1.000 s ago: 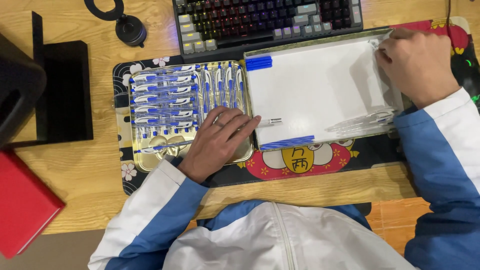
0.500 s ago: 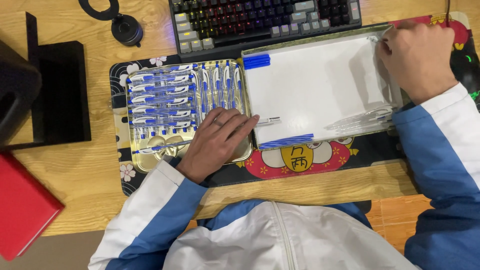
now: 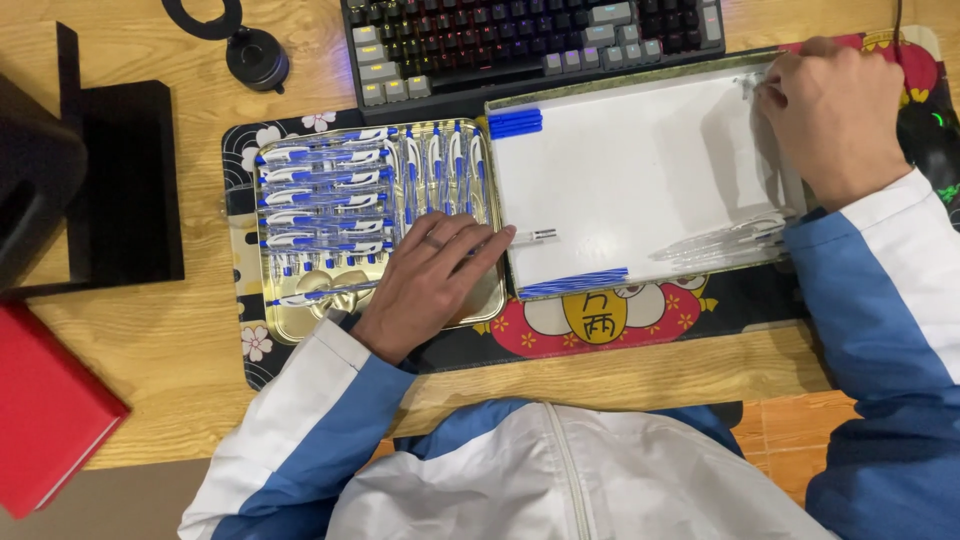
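A gold metal tray full of several clear pens with blue caps lies on a patterned desk mat. My left hand rests flat on the tray's right part, fingers spread, fingertips reaching a single pen at the edge of a white board. The board sits to the right of the tray, with blue pens at its top left corner and blue marks along its lower edge. My right hand is curled at the board's top right corner, fingers closed; what they pinch is hidden.
A dark keyboard lies beyond the tray and board. A black stand is at the left, a red book at the lower left, and a round black object sits near the keyboard. The wooden desk edge runs near my body.
The view has shifted slightly; both hands stay in nearly the same places, the right hand still working at the board's top right corner.
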